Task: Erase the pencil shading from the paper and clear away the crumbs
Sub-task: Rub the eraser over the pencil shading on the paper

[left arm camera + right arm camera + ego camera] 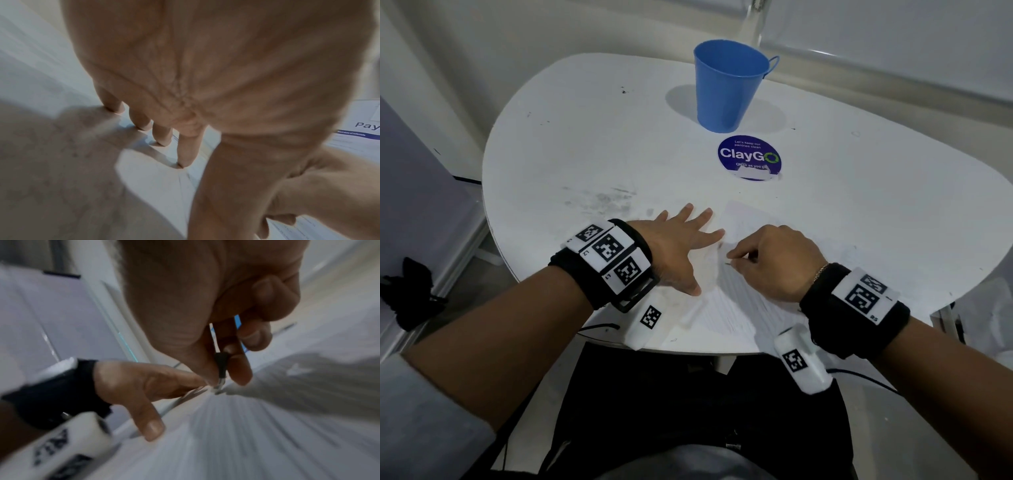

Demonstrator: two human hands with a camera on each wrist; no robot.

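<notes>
Head view suggests erasing is underway: the left hand (677,245) is pressing flat, fingers spread, on the paper (726,308) while the right hand (774,262) is pinching what is probably a pencil-end eraser (221,368), with rubbing and crumb-clearing coming next.

Left hand (677,246) splayed flat; right hand (774,262) pinching.

We see the white printed paper (726,308) lying flat at the table's near edge, its lines faint.
</notes>
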